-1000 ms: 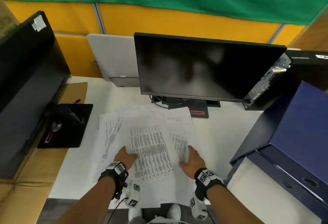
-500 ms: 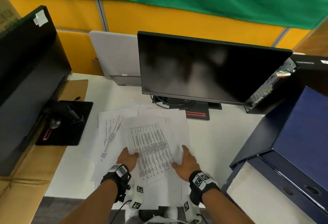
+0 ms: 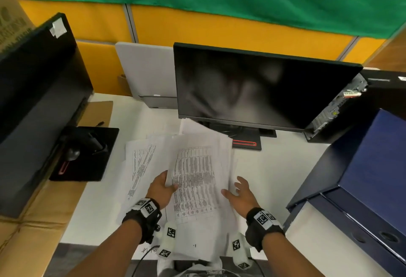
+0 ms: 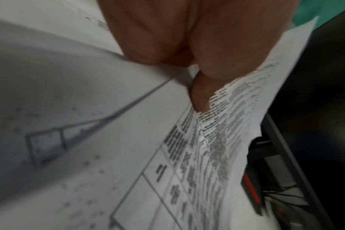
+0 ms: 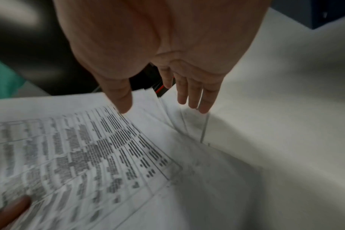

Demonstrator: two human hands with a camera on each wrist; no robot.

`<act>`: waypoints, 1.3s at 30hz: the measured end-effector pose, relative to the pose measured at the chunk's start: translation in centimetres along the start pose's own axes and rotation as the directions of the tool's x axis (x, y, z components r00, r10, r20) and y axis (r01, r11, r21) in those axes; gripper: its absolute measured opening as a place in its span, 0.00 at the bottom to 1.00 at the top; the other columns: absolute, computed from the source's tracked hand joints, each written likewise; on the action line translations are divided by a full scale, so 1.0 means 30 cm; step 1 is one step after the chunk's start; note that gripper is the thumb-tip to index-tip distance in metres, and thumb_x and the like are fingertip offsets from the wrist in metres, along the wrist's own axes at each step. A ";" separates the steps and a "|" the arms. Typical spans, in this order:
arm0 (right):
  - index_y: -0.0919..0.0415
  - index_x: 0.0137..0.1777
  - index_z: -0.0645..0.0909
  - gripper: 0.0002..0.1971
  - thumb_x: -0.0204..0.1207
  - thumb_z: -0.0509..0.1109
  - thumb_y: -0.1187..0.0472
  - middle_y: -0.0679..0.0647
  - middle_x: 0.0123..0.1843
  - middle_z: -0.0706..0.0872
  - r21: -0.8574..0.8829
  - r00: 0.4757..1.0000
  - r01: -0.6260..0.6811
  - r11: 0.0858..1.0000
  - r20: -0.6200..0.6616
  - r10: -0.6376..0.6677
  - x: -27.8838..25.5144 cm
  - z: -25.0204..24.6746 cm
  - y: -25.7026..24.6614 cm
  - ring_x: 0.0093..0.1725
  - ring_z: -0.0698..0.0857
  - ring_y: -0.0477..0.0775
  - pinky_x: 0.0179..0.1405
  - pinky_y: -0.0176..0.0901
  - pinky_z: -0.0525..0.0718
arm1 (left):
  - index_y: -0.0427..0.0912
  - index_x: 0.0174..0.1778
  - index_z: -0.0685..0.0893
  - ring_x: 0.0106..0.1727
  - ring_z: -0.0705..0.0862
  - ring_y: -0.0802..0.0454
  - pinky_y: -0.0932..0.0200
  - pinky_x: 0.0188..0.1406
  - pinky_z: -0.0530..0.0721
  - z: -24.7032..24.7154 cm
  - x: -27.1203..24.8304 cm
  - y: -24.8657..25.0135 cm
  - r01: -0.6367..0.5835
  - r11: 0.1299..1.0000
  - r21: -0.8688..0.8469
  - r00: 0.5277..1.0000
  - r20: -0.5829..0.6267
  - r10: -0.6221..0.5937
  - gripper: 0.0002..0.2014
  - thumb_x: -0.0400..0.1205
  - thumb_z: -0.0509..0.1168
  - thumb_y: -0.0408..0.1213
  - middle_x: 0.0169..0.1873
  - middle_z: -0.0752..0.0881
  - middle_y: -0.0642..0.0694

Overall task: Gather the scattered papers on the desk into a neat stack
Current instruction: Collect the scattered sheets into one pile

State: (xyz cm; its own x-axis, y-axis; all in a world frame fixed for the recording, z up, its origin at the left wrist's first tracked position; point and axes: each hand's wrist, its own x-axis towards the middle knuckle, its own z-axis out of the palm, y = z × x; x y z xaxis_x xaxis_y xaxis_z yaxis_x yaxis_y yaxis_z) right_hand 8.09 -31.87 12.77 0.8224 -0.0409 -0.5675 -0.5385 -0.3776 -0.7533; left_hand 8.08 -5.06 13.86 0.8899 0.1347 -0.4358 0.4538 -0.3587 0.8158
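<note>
Papers (image 3: 197, 167): thin white printed sheets, loosely fanned on white desk (image 3: 274, 167), at 6 o'clock from monitor (image 3: 252, 88). Left hand (image 3: 161, 189) pinched the top sheets' edge, seemingly lifted; right hand (image 3: 240, 195) spread, empty. Wrist views alone showed blurred table print.

Monitor (image 3: 259, 92) blocks behind; bare desk (image 3: 281, 167) (right) open.

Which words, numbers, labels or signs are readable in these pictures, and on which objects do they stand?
No text can be read for certain.
Printed table on the top sheet, gripped by the left hand: blurred.
Sheet at the left: lines too small.
Cardboard box: dark print, cut off and blurred.
Wristband markers: square codes, no words.
The right hand holds nothing.
</note>
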 end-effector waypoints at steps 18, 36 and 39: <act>0.47 0.60 0.84 0.14 0.77 0.72 0.62 0.44 0.57 0.91 0.324 0.925 0.377 0.867 -0.089 -0.369 -0.129 -0.115 -0.334 0.59 0.88 0.45 0.60 0.44 0.84 | 0.48 0.60 0.85 0.52 0.89 0.61 0.59 0.54 0.85 -0.182 -0.069 0.292 -0.321 0.924 -0.209 0.947 -0.094 0.308 0.16 0.77 0.74 0.33 0.52 0.91 0.54; 0.56 0.63 0.81 0.13 0.79 0.69 0.60 0.49 0.54 0.86 0.238 0.968 0.205 0.949 -0.190 -0.161 -0.033 -0.024 -0.153 0.58 0.84 0.55 0.61 0.43 0.76 | 0.55 0.61 0.83 0.52 0.83 0.69 0.66 0.56 0.81 -0.100 -0.070 0.117 -0.189 0.980 0.068 0.974 0.143 0.178 0.14 0.83 0.63 0.52 0.55 0.87 0.62; 0.60 0.64 0.80 0.14 0.79 0.69 0.63 0.53 0.55 0.85 0.273 0.971 0.096 0.957 -0.237 -0.030 0.009 -0.026 -0.104 0.58 0.83 0.57 0.65 0.48 0.75 | 0.53 0.54 0.84 0.49 0.85 0.61 0.64 0.54 0.82 -0.141 -0.051 -0.022 -0.058 0.985 0.164 0.998 -0.017 0.062 0.07 0.83 0.65 0.45 0.52 0.87 0.56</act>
State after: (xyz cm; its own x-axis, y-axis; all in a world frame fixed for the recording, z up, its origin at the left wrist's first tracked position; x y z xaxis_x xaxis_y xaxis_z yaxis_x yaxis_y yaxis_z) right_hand 10.13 -31.42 15.24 0.8581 -0.2479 -0.4496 -0.4865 -0.1126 -0.8664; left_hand 6.63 -1.14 15.60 0.9170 0.1282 -0.3778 0.3874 -0.5126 0.7663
